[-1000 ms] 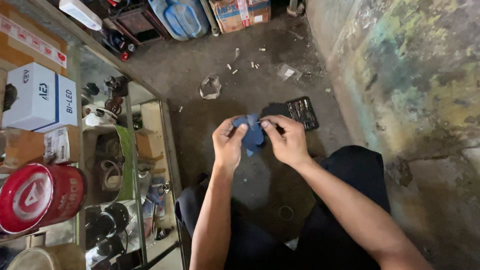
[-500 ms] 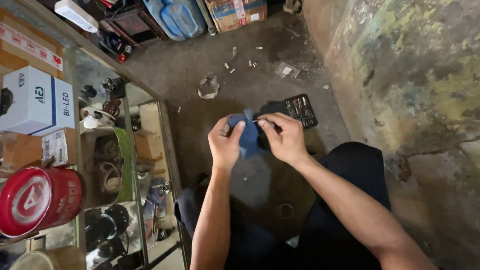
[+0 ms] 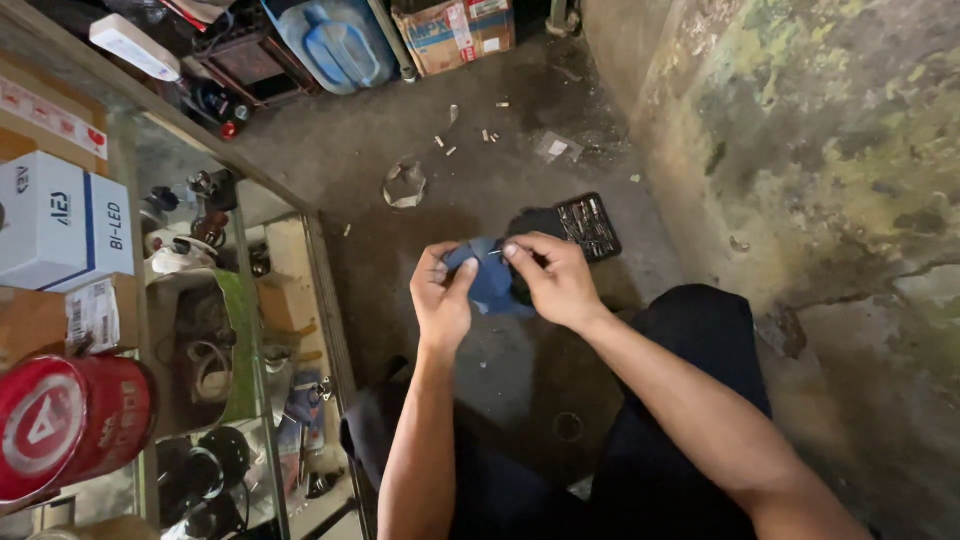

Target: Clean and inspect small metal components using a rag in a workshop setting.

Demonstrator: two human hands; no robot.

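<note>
**Two hands, one blue piece held over the floor**

Two hands are counted, and one small blue piece [image 3: 492, 285] is held between them above the concrete floor [image 3: 470, 110]. The left hand [image 3: 442, 300] is closed on its left edge, with the fingers [image 3: 462, 275] curled over it. The right hand [image 3: 555, 280] is pinched on its upper right edge. What the piece is cannot be made out, since much of it is covered by both hands.

One open black tool case [image 3: 588, 225] is seen on the floor just beyond the right hand, partly hidden by it. One blue jerrycan [image 3: 335, 40] and one cardboard box [image 3: 455, 25] are cut off at the top edge. A glass counter [image 3: 250, 330] stands at the left, with one red tin [image 3: 60, 425] and one white box [image 3: 60, 220] on it.
</note>
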